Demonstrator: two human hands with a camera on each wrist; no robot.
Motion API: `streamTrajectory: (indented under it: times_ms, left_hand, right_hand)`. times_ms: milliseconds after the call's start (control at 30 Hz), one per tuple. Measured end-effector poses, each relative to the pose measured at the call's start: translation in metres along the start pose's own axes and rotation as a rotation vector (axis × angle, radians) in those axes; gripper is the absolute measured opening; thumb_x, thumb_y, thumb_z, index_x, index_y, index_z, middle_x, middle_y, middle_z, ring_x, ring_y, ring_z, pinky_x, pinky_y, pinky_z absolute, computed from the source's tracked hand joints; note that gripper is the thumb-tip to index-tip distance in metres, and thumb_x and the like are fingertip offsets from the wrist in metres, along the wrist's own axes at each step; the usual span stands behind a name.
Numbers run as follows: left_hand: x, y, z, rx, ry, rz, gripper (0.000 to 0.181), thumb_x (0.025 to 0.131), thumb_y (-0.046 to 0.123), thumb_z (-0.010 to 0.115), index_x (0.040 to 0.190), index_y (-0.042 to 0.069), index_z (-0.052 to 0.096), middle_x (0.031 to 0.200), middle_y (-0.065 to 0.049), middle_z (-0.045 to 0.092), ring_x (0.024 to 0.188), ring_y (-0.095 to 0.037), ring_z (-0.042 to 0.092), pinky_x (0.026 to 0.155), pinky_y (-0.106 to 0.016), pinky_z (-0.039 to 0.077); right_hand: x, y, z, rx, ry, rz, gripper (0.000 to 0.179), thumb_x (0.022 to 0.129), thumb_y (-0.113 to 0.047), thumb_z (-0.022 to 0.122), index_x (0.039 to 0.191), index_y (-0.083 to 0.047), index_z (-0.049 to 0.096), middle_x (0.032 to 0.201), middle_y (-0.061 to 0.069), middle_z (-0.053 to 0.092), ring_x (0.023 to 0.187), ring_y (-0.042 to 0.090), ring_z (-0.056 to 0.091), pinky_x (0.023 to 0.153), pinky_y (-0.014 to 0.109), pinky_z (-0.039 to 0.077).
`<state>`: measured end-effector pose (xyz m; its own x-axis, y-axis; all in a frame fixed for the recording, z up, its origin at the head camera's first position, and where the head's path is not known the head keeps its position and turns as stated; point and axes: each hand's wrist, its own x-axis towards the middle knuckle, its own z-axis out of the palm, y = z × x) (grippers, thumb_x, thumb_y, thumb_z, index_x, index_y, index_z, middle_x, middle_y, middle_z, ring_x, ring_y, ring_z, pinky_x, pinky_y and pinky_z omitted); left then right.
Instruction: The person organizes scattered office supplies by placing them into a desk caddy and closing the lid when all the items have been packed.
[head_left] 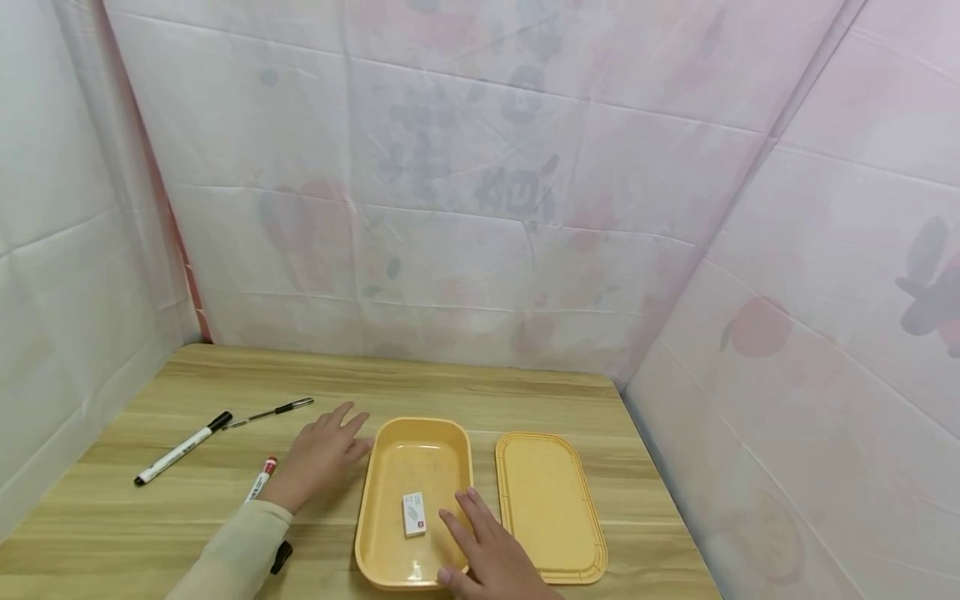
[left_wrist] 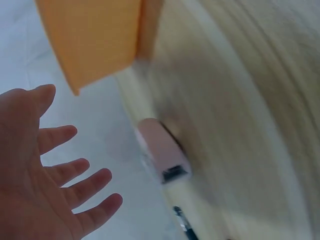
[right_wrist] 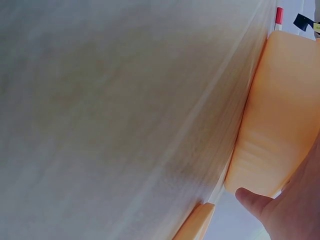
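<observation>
In the head view a small white printed box lies inside a yellow plastic container. My left hand hovers by the container's left rim with its fingers spread; the left wrist view shows that hand holding nothing. A pinkish block-like object with a dark end is on the table near it, its kind unclear. At the container's right side is my right hand, fingers spread over the rim. In the right wrist view its thumb is beside the container's wall.
A yellow lid lies flat right of the container. On the left of the table are a black-and-white marker, a thin pen and a red-capped marker. A black object shows partly beside the left sleeve.
</observation>
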<state>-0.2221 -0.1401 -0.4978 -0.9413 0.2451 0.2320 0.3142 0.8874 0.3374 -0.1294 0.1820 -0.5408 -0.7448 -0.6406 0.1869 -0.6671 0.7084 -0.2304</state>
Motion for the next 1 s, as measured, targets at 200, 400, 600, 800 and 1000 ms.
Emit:
streamTrajectory:
  times_ms: [200,400,600,800,1000]
  left_hand:
    - [0.001,-0.014,0.010,0.008,-0.006,-0.036,0.057,0.097,0.048,0.048,0.139,0.010,0.050,0.147,-0.021,0.037,0.130,-0.044,0.038,0.100,-0.064,0.032]
    - [0.000,-0.023,0.016,0.018,0.001,-0.048,0.055,0.096,0.047,0.050,0.137,0.010,0.052,0.144,-0.022,0.041,0.126,-0.045,0.041,0.097,-0.064,0.035]
    - [-0.001,-0.029,0.022,0.003,0.007,-0.058,0.051,0.095,0.044,0.055,0.134,0.012,0.055,0.140,-0.021,0.045,0.122,-0.044,0.045,0.093,-0.064,0.037]
    - [-0.001,-0.037,0.028,0.018,0.003,-0.063,0.051,0.094,0.044,0.056,0.133,0.012,0.056,0.138,-0.020,0.048,0.119,-0.043,0.047,0.090,-0.064,0.038]
    - [-0.002,-0.043,0.031,0.034,-0.008,-0.050,0.050,0.093,0.042,0.059,0.131,0.010,0.057,0.133,-0.021,0.051,0.116,-0.044,0.049,0.087,-0.064,0.040]
  right_hand:
    - [0.001,0.000,0.000,-0.003,0.017,-0.012,0.064,0.097,-0.046,0.047,0.152,-0.024,0.024,0.157,0.013,0.020,0.146,0.031,0.012,0.091,0.062,0.044]
    - [0.000,-0.001,0.000,-0.004,0.002,-0.006,0.065,0.098,-0.048,0.044,0.154,-0.026,0.018,0.158,0.013,0.017,0.146,0.030,0.010,0.096,0.059,0.042]
    - [-0.002,-0.002,0.000,-0.031,0.016,-0.005,0.065,0.098,-0.050,0.043,0.153,-0.026,0.019,0.158,0.012,0.018,0.146,0.028,0.012,0.099,0.056,0.041]
    - [-0.002,-0.003,0.000,-0.049,0.025,-0.009,0.065,0.098,-0.050,0.042,0.153,-0.026,0.018,0.158,0.011,0.018,0.146,0.027,0.012,0.099,0.055,0.041]
    - [-0.002,-0.003,0.000,-0.055,0.024,-0.008,0.065,0.098,-0.049,0.043,0.153,-0.026,0.018,0.159,0.010,0.017,0.147,0.026,0.011,0.100,0.054,0.041]
